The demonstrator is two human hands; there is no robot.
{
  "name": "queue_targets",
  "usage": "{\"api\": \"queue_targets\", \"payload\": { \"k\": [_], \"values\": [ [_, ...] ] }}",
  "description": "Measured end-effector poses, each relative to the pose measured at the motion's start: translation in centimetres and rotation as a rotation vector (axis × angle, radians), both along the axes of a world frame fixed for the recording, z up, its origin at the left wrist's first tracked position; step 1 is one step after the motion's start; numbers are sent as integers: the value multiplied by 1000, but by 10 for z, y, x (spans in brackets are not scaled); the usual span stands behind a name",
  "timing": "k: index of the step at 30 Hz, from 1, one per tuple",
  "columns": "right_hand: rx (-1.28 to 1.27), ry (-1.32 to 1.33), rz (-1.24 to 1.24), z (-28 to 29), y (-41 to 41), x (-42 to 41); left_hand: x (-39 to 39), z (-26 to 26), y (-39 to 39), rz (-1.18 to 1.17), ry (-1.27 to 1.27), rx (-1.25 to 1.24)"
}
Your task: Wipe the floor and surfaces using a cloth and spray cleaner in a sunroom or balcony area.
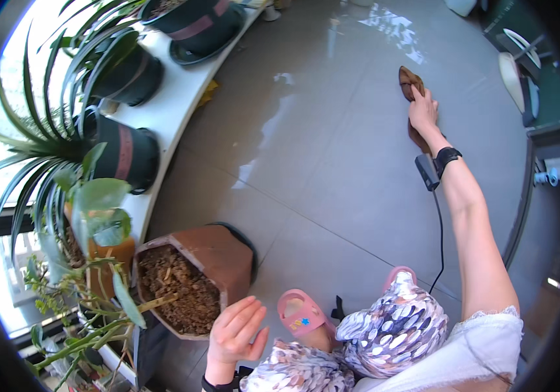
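Note:
Out ahead on the right, my right hand (424, 109) is on a crumpled brown cloth (411, 77) that lies on the grey tiled floor (329, 161). My fingers hold its middle, and one end trails back under my wrist. Near my knees my left hand (238, 327) hovers with nothing in it, its thumb apart from the loosely bent fingers. Beside that hand stands a brown, many-sided planter (223, 259) filled with soil (182, 289). A stem crosses its rim.
Along the left, a white ledge (162, 122) carries several dark green plant pots (125, 152). Leafy stems (108, 313) reach out at the lower left. Dark green furniture (549, 93) lines the right. A black cable (440, 235) hangs from a wrist-worn device (427, 171). Pink clogs (299, 311) are on my feet.

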State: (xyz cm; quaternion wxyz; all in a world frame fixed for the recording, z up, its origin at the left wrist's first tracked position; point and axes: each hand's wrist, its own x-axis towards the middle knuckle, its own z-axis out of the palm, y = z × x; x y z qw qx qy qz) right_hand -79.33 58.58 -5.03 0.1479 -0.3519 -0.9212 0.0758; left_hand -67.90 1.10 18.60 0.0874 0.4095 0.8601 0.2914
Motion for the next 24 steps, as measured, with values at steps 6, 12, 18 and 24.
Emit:
{"api": "queue_targets", "payload": {
  "k": [6, 12, 18, 24],
  "values": [
    [-323, 323, 816, 47, -173, 53, 7, 6, 5, 53, 61, -96],
    [-194, 287, 1420, 28, -352, 103, 8, -2, 8, -6, 153, -135],
    [-37, 267, 696, 11, -229, 37, 15, 3, 6, 47, 154, -188],
    [142, -57, 145, -10, -6, 67, 12, 2, 13, 58, 152, -165]
  ]
}}
